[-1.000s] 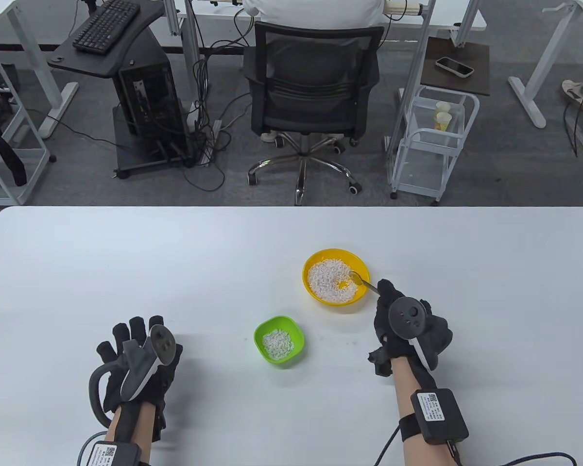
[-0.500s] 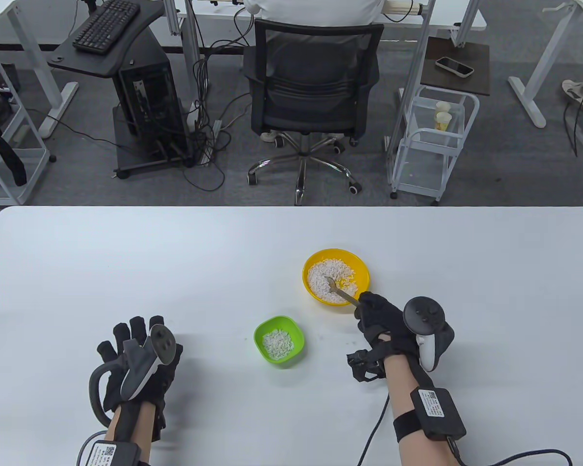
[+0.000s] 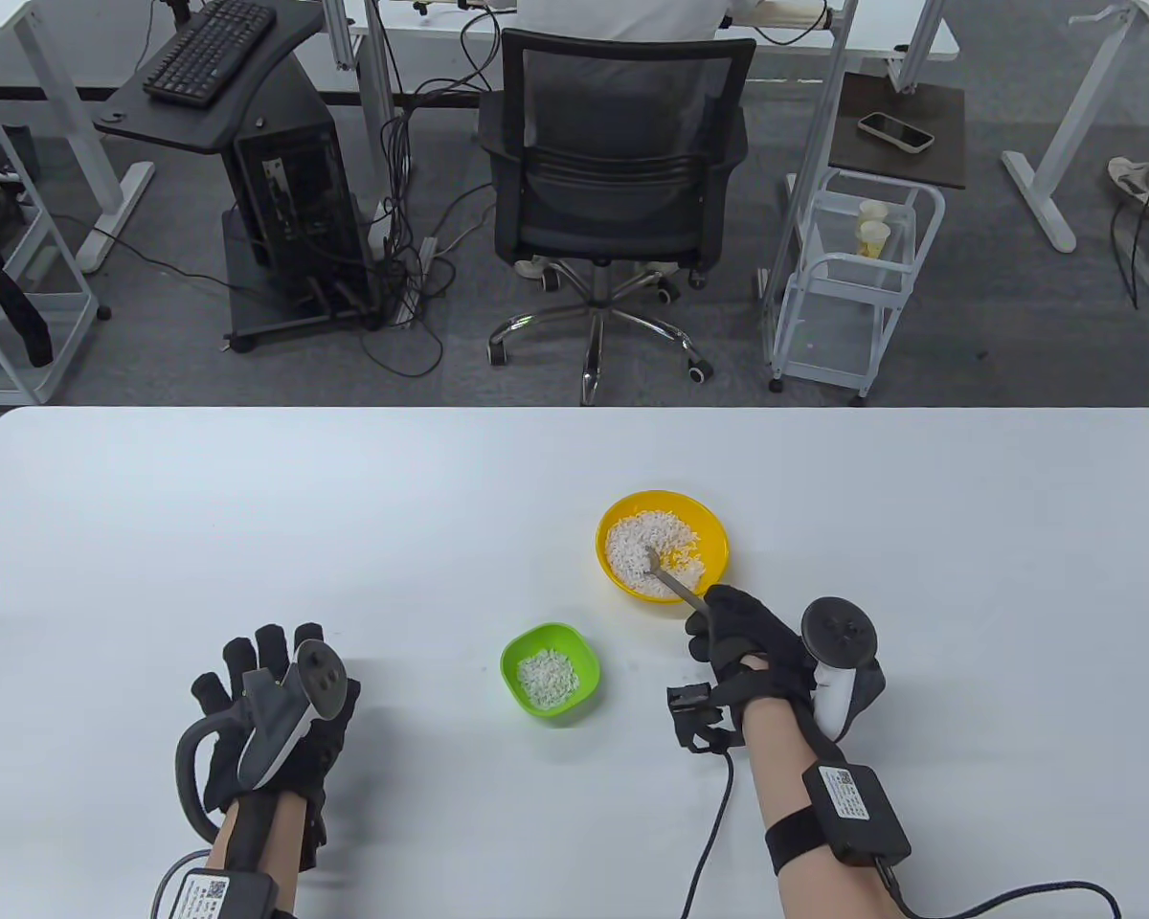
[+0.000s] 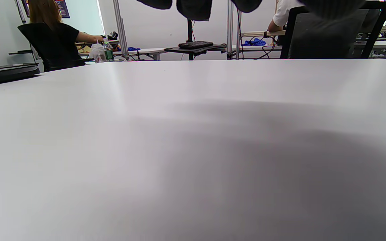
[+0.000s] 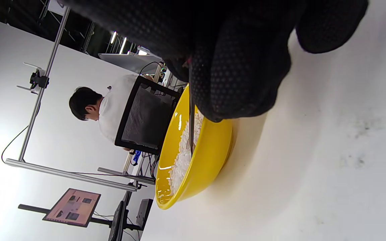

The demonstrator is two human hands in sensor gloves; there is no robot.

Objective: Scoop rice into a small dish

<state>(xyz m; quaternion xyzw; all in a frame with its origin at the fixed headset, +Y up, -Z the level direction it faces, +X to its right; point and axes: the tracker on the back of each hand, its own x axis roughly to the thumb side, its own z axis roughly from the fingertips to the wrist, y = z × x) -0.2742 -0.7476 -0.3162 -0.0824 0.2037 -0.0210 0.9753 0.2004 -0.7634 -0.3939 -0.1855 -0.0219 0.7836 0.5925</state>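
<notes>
Office chair (image 3: 622, 153), keyboard (image 3: 209, 50), phone (image 3: 895, 131)

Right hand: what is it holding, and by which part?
The right hand holds a spoon by the handle end; its bowl is in the rice of the yellow bowl.

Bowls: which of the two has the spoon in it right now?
The yellow bowl, the bigger round one farther back. The right hand holds the spoon with its tip in that rice. The green bowl has only rice.

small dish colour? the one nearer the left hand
Bright green small dish, with some white rice already in it. Table view shows it best.
</notes>
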